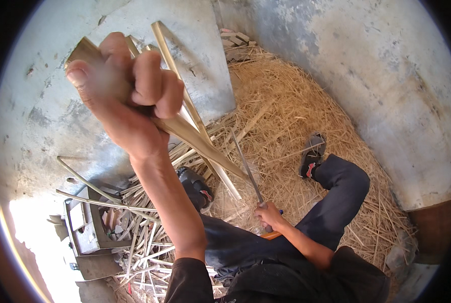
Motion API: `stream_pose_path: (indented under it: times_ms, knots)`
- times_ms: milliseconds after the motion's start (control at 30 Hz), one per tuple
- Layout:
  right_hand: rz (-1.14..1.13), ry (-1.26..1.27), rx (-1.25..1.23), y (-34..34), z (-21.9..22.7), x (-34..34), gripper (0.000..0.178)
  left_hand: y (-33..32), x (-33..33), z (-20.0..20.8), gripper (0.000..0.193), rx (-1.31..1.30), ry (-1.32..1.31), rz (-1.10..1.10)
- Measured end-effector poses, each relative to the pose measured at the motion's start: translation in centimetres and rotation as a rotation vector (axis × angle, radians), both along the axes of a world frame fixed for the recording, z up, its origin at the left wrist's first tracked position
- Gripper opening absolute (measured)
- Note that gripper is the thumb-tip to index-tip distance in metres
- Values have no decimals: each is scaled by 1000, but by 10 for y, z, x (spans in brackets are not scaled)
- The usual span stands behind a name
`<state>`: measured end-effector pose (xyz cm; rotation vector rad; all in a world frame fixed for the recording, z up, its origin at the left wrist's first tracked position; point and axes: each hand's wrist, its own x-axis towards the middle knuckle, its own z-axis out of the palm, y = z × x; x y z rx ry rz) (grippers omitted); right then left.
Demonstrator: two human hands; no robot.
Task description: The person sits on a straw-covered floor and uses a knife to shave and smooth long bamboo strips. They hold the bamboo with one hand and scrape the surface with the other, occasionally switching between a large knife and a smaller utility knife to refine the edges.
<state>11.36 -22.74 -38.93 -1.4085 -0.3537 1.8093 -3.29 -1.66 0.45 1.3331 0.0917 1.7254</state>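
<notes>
My left hand (134,108) is raised high at the upper left, its fingers wrapped round a split length of bamboo (205,146). The bamboo slopes down to the right, and its lower end comes close to the knife blade; whether they touch I cannot tell. Low over my lap, my right hand (269,216) grips the handle of a long, narrow knife (246,165). Its blade points up and slightly left. Behind the raised hand, more bamboo lengths (169,53) lean against the wall.
Pale shavings (281,101) cover the floor. Loose bamboo strips (147,252) lie in a heap at the lower left, beside an open box (86,222) holding scraps. Grey walls (367,86) stand left and right. My shoes (314,151) rest among the shavings.
</notes>
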Motion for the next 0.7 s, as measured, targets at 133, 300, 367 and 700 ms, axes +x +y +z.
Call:
stream_pose_path:
  times_ms: [133,300,367,700]
  knots:
    - [-20,-24,85,17,25,6,16,-1,-2,-3,57,63,44,-178]
    - [-21,-161,437,27,104,0,14,0,-1,-1,54,179,36,-510]
    - [-36,-289,540,21,56,-7,14,1,0,1,53,184,63,-552]
    - [-214,205,-246,-26,-89,15,25,-1,-5,2,57,113,188,-139]
